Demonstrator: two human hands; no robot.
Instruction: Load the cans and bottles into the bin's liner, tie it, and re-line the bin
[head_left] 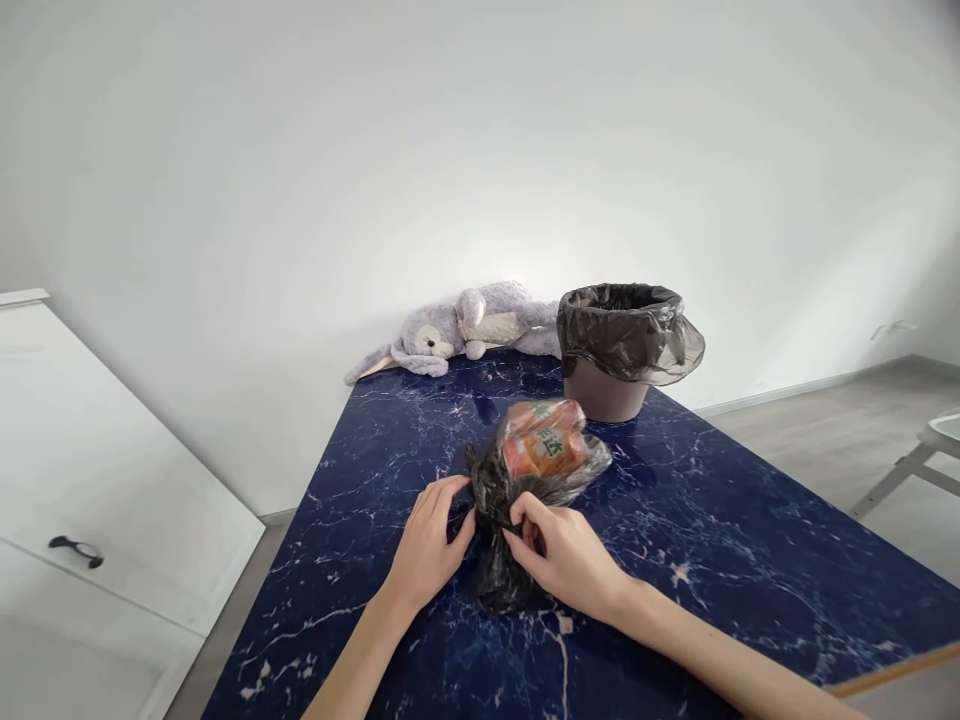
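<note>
A black, see-through plastic bag (504, 575) lies on the blue marble-patterned table (405, 650), gathered and twisted at its neck. Inside its far end shows an orange and red printed package (546, 440). My left hand (429, 540) curves against the left side of the gathered plastic, thumb and fingertips closing on its edge. From the right, my right hand (566, 550) pinches the neck between thumb and bent index finger. Part of the twisted plastic is hidden behind my fingers.
Behind the bag stands a brown trash bin (606, 392) with a black liner (622, 335) folded over its rim. A grey plush rabbit (472, 325) lies along the wall. Left is a white cabinet (112, 450); a white chair or stool (919, 460) stands at right.
</note>
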